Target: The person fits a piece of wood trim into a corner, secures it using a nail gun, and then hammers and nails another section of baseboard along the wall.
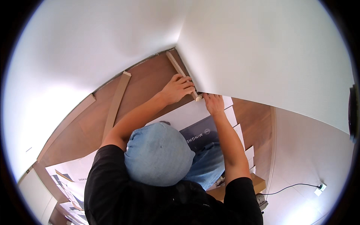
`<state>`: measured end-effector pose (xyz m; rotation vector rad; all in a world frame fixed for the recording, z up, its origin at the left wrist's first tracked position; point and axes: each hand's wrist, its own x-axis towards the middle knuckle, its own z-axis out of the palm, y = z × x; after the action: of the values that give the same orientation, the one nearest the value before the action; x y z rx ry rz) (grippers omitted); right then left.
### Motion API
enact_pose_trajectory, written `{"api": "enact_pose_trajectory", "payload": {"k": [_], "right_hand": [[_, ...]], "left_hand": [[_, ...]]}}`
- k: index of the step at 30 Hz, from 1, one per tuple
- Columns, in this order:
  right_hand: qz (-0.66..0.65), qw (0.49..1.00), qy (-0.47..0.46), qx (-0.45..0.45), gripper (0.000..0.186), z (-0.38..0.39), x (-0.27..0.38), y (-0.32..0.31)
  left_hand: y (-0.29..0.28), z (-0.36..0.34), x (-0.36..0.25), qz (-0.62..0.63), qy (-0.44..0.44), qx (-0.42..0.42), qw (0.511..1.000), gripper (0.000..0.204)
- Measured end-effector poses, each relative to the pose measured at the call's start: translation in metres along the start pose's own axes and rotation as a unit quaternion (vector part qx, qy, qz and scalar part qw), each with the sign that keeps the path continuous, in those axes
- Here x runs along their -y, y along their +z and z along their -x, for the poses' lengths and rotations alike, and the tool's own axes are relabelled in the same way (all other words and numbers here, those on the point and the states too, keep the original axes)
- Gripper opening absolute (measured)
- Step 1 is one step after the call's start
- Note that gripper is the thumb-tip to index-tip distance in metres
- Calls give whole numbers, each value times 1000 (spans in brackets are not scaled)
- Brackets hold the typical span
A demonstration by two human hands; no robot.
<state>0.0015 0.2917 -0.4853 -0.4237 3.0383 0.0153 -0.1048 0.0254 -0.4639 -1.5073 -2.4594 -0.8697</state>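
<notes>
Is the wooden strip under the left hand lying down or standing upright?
Lying down: the wooden strip runs along the white wall's foot.

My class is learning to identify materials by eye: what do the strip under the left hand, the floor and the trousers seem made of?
Strip: probably wood, unpainted and matte, from its tan side and paler squared end.
Floor: wood or wood-look boards, smooth; reddish-brown with faint streaks, so laminate is possible.
Trousers: likely denim, soft and matte, judging by the faded blue.
</notes>
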Motion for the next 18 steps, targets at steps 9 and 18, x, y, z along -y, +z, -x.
{"api": "enact_pose_trajectory", "payload": {"k": [9,18], "right_hand": [[-129,962,-165,-175,30,26,32,-164],[-448,758,-46,-472,35,134,80,-355]], "left_hand": [[-140,0,-40,378,-371,-161,833,35],[-269,-54,-115,355,-220,-97,904,85]]}}
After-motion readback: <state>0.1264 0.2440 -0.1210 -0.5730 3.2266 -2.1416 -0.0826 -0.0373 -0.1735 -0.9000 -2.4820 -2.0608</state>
